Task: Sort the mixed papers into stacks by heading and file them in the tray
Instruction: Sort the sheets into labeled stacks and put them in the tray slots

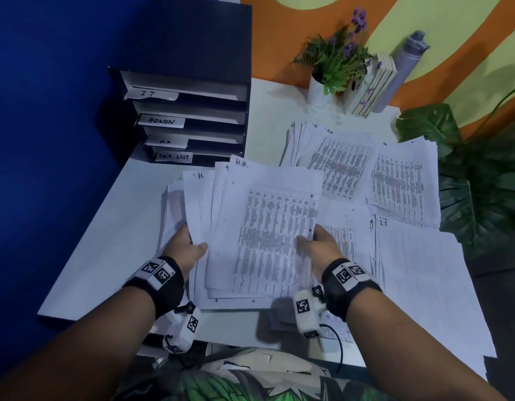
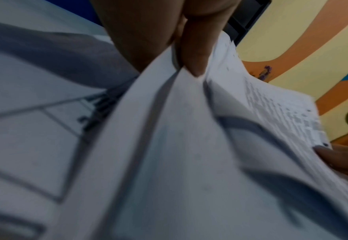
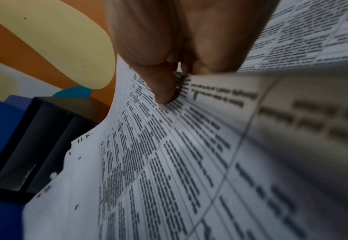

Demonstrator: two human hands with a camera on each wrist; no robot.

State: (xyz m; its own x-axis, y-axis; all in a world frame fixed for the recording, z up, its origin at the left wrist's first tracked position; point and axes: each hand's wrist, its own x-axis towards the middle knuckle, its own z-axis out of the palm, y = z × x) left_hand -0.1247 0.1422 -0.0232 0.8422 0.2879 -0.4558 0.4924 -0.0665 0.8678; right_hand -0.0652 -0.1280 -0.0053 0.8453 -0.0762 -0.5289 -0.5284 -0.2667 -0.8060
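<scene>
A loose stack of printed papers headed H.R. (image 1: 267, 227) is lifted above the white desk (image 1: 111, 241) in front of me. My left hand (image 1: 189, 244) grips its left edge, thumb on top (image 2: 193, 61). My right hand (image 1: 317, 241) pinches the right edge of the same stack (image 3: 169, 146), thumb on the printed table. The black filing tray (image 1: 192, 120) stands at the back left, its slots labelled IT, ADMIN, H.R and TASK LIST. Other paper stacks lie on the desk: one headed H.R. (image 1: 334, 157) behind, one (image 1: 403, 183) to its right, and one headed I.T. (image 1: 418, 270) at my right.
A potted plant with purple flowers (image 1: 337, 62), upright books (image 1: 371, 85) and a grey bottle (image 1: 403, 65) stand at the desk's back edge. A large-leafed plant (image 1: 481, 183) borders the desk on the right. A blue wall is on the left.
</scene>
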